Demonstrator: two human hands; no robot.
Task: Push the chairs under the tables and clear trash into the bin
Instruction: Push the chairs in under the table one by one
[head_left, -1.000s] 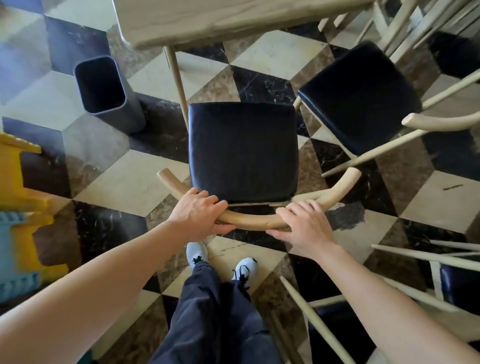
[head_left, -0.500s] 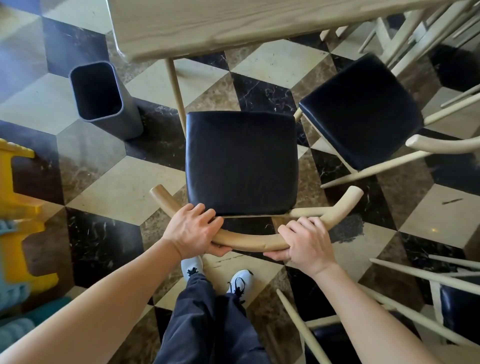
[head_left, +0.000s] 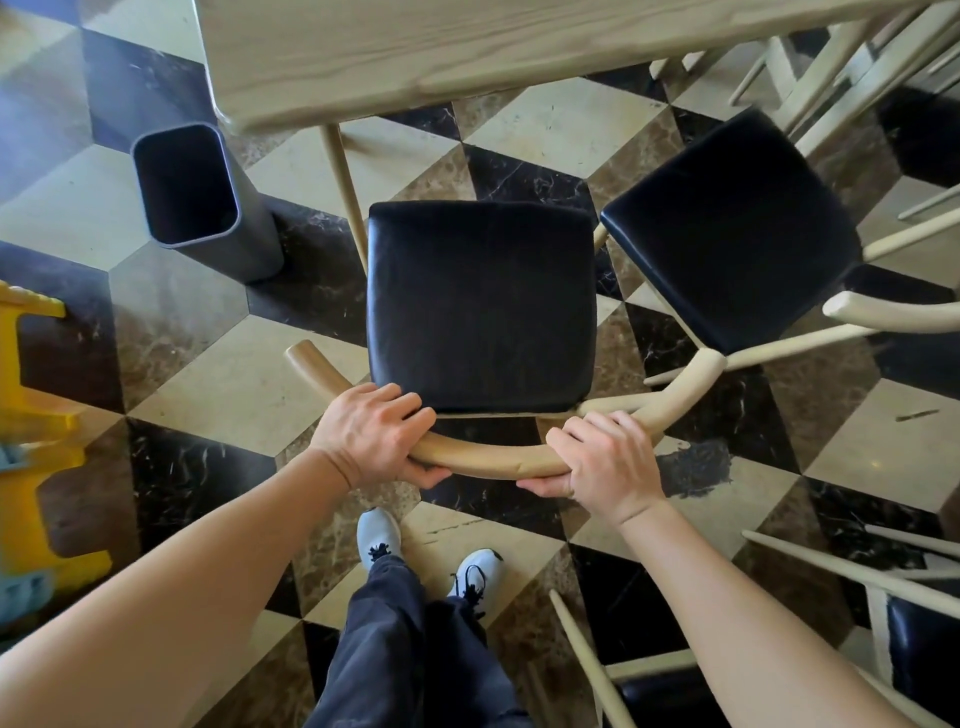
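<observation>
A chair with a black padded seat (head_left: 480, 306) and a curved pale wooden backrest stands right in front of me. My left hand (head_left: 374, 434) and my right hand (head_left: 605, 460) both grip that backrest rail from above, thumbs underneath. The seat's far edge lies just short of the near edge of the light wooden table (head_left: 415, 57). A second black-seated chair (head_left: 727, 228) stands to the right, turned at an angle, also outside the table. An open dark grey bin (head_left: 187, 192) stands on the floor left of the table leg; I see no trash inside.
The floor is a cube-pattern of black, brown and cream tiles. A yellow plastic stand (head_left: 36, 431) sits at the left edge. More pale chair legs and black seats (head_left: 919, 654) crowd the lower right and the upper right.
The table edge and the bin have come closer in view as I step forward. Both hands keep their grip on the backrest, and the chair seat stands nearer the table.
</observation>
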